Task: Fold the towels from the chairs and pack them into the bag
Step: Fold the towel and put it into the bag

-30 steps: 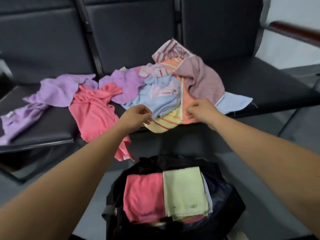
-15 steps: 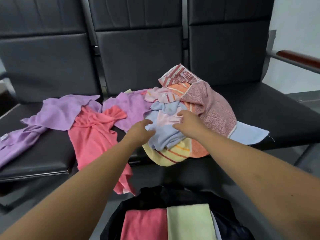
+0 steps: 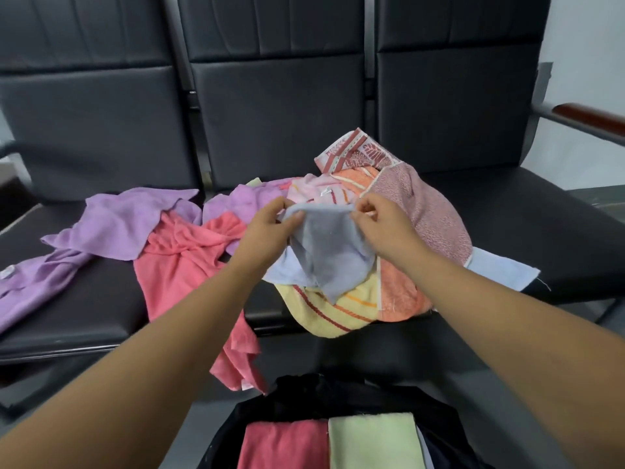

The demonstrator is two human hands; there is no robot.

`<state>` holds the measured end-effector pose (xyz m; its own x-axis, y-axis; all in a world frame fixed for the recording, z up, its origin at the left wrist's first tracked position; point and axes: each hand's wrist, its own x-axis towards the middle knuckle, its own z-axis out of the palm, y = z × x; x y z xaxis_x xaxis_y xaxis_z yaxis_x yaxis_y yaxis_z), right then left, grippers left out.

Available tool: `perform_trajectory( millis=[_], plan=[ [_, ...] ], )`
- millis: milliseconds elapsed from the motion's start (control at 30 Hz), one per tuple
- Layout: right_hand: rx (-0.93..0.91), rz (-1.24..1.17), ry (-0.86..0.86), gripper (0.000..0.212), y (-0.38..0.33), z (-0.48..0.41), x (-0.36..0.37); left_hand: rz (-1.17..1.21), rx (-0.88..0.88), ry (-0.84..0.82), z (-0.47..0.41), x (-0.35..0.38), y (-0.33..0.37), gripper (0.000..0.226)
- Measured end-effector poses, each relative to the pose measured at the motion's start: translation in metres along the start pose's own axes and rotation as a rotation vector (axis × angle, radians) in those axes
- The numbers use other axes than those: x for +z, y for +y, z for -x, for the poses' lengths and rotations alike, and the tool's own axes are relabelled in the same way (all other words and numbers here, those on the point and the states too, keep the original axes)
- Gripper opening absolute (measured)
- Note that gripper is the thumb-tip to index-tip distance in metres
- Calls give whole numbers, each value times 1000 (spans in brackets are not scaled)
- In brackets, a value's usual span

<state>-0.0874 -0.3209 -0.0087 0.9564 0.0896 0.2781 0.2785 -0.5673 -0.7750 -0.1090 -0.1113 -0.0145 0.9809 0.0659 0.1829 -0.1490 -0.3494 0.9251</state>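
Pinching top corners of the limp, thin pale-blue towel (image 3: 326, 255), my left hand (image 3: 267, 228) and right hand (image 3: 384, 225) now hold it lifted.

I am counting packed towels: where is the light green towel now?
In the head view, the light green towel lies folded in the black bag at the bottom centre, touching a folded pink towel on its left.

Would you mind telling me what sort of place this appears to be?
Probably a waiting area or lobby: a row of joined black padded seats, a wood-topped armrest at the right end, and a plain pale wall behind.
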Motion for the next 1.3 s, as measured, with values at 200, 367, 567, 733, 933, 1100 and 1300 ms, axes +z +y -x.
perform_trajectory(
  millis=[200,367,567,733,933,1100,1300],
  plan=[
    [-91,-190,-26,22,-87,10,-45,223,74,69,16,-39,81,18],
    [-167,-439,29,18,-171,31,-91,337,172,68,49,-71,156,21],
    [-107,-330,58,12,-213,65,-126,331,154,-14,88,-88,211,15],
    [26,-144,-221,16,-215,109,-142,-358,118,-144,120,-99,225,18],
    [-16,-740,-220,21,-237,136,-177,195,99,-222,140,-98,241,17],
    [-123,-372,50,7,-242,137,-192,429,144,-268,150,-88,270,18],
    [-155,-163,-230,46,-238,160,-162,342,80,-271,153,-61,267,15]
  ],
)
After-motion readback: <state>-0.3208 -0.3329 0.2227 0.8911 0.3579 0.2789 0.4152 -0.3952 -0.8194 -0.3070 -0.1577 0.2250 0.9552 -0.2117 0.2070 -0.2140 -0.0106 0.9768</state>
